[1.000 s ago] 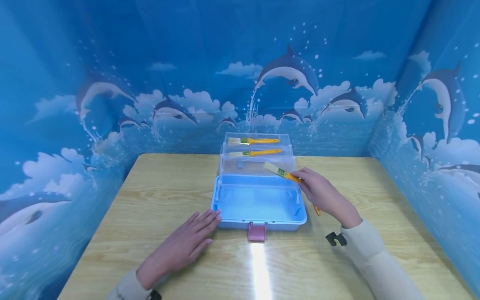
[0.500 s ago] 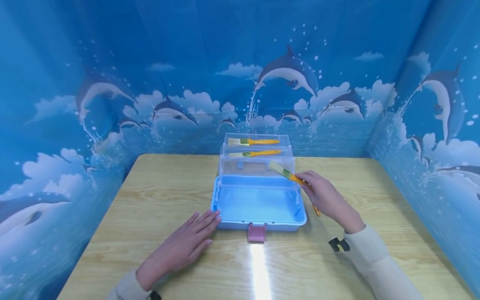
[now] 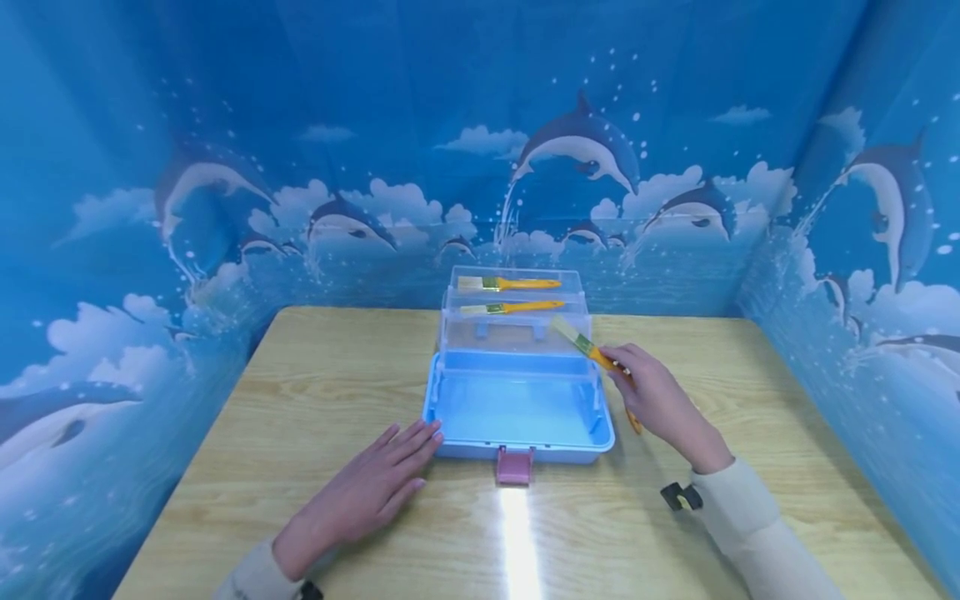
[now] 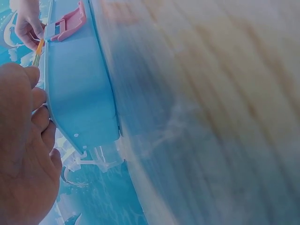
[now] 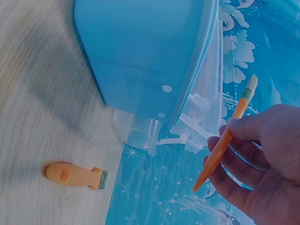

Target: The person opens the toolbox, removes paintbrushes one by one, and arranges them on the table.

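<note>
My right hand (image 3: 660, 400) pinches a paintbrush (image 3: 588, 346) by its orange handle, above the right side of an open blue toolbox (image 3: 517, 454). Its pale bristles point up and left, in front of the clear trays (image 3: 495, 337). In the right wrist view the thumb and fingers grip the paintbrush handle (image 5: 220, 152). My left hand (image 3: 367, 483) lies with straight fingers, the tips touching the box's front left corner. Two more paintbrushes, an upper one (image 3: 517, 284) and a lower one (image 3: 517, 307), lie in the raised trays.
Another orange-handled brush (image 5: 70, 174) lies on the wooden table (image 3: 315, 375) right of the box, mostly hidden by my right hand in the head view. A pink latch (image 3: 514, 467) hangs at the box's front. A dolphin-print curtain (image 3: 390, 125) surrounds the table's back and sides.
My right hand has drifted a little to the right, carrying the paintbrush away from the middle of the trays. My left hand has stayed at the box corner.
</note>
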`<action>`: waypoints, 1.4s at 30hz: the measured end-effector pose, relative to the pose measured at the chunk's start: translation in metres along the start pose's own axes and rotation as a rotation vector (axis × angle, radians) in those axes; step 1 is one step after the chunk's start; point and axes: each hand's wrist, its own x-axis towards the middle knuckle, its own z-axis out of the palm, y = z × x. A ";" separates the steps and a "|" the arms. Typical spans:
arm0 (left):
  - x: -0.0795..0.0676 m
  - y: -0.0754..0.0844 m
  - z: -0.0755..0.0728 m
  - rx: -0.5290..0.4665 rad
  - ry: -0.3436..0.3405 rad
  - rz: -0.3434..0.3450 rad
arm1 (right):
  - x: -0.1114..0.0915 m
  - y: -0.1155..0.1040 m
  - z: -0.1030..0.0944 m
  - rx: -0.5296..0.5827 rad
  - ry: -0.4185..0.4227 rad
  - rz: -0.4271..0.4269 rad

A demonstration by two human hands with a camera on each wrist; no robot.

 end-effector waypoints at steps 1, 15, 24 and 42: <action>0.000 0.000 0.000 0.000 0.003 0.001 | -0.001 0.000 0.000 0.000 0.004 0.001; -0.001 0.001 0.000 0.011 0.023 0.009 | -0.008 0.006 0.001 0.039 0.047 0.026; 0.000 0.003 -0.002 0.001 0.018 0.004 | -0.012 0.010 0.004 0.034 0.061 0.018; -0.001 0.003 -0.001 0.001 0.023 -0.003 | -0.020 0.025 0.006 0.039 0.106 0.018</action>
